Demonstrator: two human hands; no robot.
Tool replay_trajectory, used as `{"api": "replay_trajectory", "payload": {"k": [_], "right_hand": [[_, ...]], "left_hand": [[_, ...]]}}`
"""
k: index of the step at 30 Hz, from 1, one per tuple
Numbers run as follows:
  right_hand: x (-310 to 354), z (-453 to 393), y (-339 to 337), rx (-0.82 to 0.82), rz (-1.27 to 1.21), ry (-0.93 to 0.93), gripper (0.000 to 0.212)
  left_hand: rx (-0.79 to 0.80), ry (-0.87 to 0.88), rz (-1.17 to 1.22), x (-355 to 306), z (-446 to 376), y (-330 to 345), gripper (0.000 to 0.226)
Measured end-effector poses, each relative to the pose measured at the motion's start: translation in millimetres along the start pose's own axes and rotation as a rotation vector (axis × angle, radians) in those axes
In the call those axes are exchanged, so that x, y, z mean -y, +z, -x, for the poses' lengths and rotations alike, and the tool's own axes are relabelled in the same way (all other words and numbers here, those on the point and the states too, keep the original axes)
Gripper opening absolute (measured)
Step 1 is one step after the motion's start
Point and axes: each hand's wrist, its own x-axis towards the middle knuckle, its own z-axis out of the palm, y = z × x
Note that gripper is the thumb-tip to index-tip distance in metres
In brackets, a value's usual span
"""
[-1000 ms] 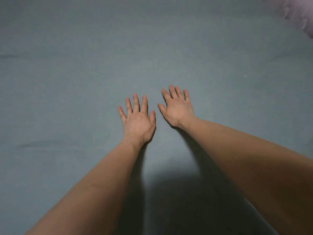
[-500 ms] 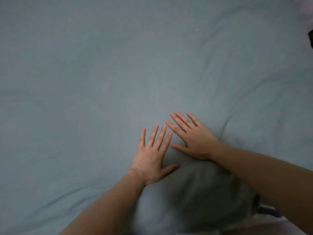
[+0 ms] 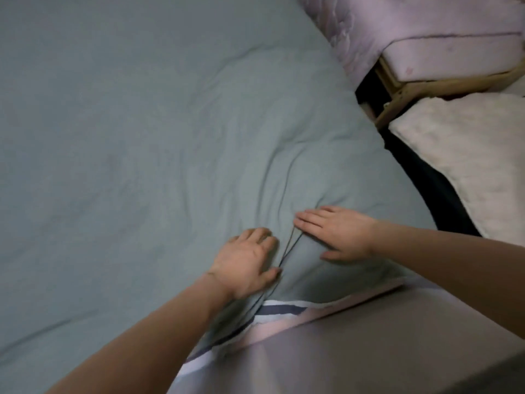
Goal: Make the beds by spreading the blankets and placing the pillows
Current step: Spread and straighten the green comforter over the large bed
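A blue-grey blanket [image 3: 142,143] covers most of the bed and is creased near its front edge. My left hand [image 3: 245,260] lies on it with fingers bent, its thumb against a raised fold [image 3: 288,245] of the fabric, gripping the cloth. To the right of that fold my right hand [image 3: 339,234] presses flat on the blanket, fingers straight and pointing left. Under the blanket's front edge a white sheet with a dark stripe [image 3: 284,309] shows. No pillow is in view.
A pink quilted mattress [image 3: 426,27] on a wooden frame [image 3: 397,92] stands at the top right. A white fluffy cover [image 3: 466,155] lies at the right, across a dark gap [image 3: 431,189]. Pale fabric [image 3: 355,345] fills the bottom right.
Both hands have drawn back toward the bed's front edge. The view has swung right, showing the blanket's edge and the neighbouring bed. My left hand's fingers have bent and a fold has risen between the hands.
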Motion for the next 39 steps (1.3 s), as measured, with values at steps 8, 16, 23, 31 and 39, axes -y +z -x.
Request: {"api": "replay_trajectory", "payload": {"k": [8, 16, 23, 31, 39], "right_hand": [[-47, 40, 66, 0.231, 0.013, 0.193, 0.081], [-33, 37, 150, 0.072, -0.032, 0.455, 0.065], [-95, 78, 126, -0.17, -0.111, 0.476, 0.047], [-101, 129, 122, 0.045, 0.056, -0.164, 0.024], [-121, 113, 145, 0.503, -0.627, -0.027, 0.026]], "left_hand": [[0.213, 0.046, -0.198, -92, -81, 66, 0.101], [0.223, 0.075, -0.163, -98, -150, 66, 0.032], [0.145, 0.047, -0.161, -139, -181, 22, 0.04], [0.582, 0.083, -0.08, -193, -190, 39, 0.028], [0.742, -0.032, -0.092, -209, -226, 37, 0.04]]}}
